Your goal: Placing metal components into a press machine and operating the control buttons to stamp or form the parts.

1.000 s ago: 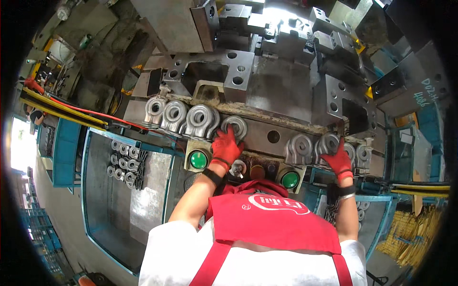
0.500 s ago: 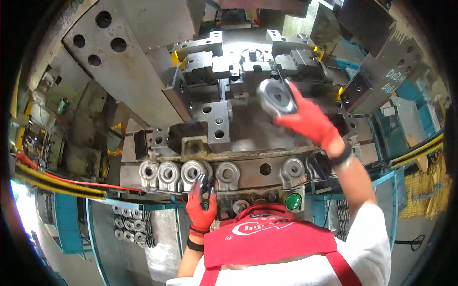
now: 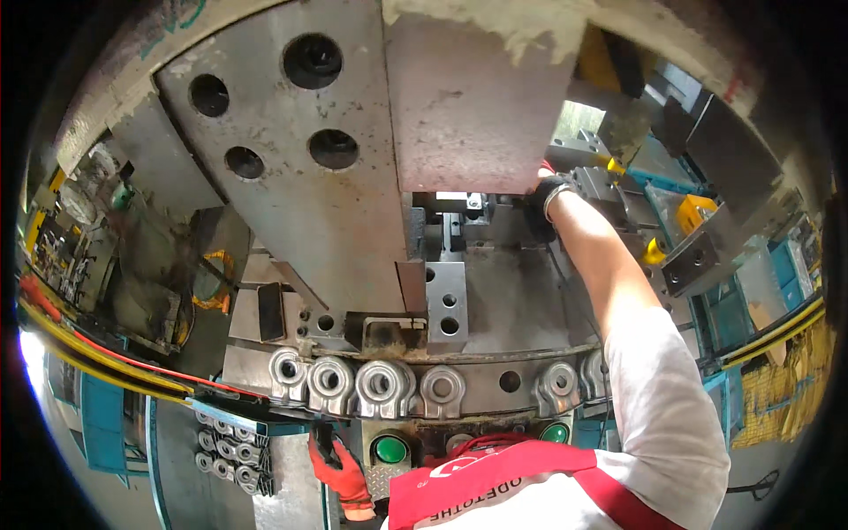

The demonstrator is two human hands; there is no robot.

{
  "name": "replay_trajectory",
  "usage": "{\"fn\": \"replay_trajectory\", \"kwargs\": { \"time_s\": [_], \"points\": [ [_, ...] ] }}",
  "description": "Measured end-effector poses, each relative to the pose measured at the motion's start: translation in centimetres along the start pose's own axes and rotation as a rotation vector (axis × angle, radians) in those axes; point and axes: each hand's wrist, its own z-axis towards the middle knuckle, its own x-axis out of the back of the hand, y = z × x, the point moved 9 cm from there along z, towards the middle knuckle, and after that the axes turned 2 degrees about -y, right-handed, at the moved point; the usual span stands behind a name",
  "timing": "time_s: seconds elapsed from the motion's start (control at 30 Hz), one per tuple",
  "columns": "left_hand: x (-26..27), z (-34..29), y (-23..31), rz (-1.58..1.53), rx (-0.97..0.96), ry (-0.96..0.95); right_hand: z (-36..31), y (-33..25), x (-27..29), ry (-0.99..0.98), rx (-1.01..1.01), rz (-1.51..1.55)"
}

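Person in red gloves at a steel press, right arm reaching deep inside.
A large plain steel block (image 3: 481, 102) hangs in the way, hiding nearly all of the right hand (image 3: 546, 168), so I cannot tell whether its fingers grip anything; beside the block's left edge is a plate (image 3: 283, 212) with 4 large holes. Ring-shaped metal parts (image 3: 442, 389) line the press's front ledge (image 3: 486, 385): 4 spots toward its left end, then a round hole, then more toward its right end, partly covered by the white sleeve (image 3: 658, 389). Below the ledge's front edge sit 2 green buttons (image 3: 389, 450). The left hand (image 3: 342, 475) is lower, fingers loosely parted, near a blue-edged bin (image 3: 287, 481); similar parts (image 3: 231, 452) lie in rows near its far edge.
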Motion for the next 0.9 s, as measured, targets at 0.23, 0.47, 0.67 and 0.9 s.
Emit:
{"fn": "replay_trajectory", "kwargs": {
  "time_s": [0.23,0.47,0.67,0.9],
  "points": [
    [-0.7,-0.1,0.0,0.045,0.007,-0.024,3.2,-0.3,-2.4,-0.129,0.093,-0.057],
    [-0.4,-1.1,-1.2,0.126,0.084,-0.032,-1.9,-3.0,-0.5,-0.144,0.079,-0.058],
    [-1.0,-3.6,-8.4,-0.235,0.284,-0.018,-20.1,-3.4,1.5,0.261,0.641,0.446],
    [-5.2,-11.3,-15.6,-0.317,0.848,-0.594,-42.7,16.7,-14.7,0.082,-0.059,0.821]
  ]
}}
